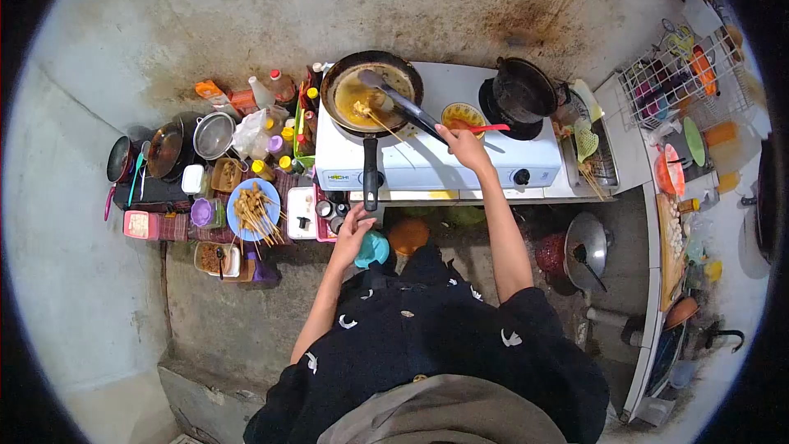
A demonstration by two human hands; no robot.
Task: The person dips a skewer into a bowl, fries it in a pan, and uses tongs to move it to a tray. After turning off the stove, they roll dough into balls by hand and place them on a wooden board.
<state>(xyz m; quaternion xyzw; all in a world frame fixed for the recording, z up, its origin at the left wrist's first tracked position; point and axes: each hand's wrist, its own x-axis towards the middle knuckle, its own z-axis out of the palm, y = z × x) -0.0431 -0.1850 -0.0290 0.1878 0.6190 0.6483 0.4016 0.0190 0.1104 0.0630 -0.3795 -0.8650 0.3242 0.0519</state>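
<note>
My right hand [465, 148] is closed around dark tongs [419, 113], whose far end reaches over the frying pan [371, 57]. In the pan lies yellowish oil or liquid, with a piece of coated food on a skewer [382, 125] that leans out over the rim towards me. The pan sits on the left side of a white stove [427, 160], its black handle [371, 173] pointing my way. Just below the handle's end is my left hand [352, 236], empty, fingers loosely apart. Beside my right hand stands a bowl of yellow mixture [462, 115] with a red-handled spoon [491, 127].
A dark pot [526, 86] occupies the right burner. To the left are a blue plate of skewered meat [255, 207], a strainer [214, 135], bottles [282, 86] and several tubs. A wire rack [670, 86] hangs at the right; a metal wok [588, 238] sits lower.
</note>
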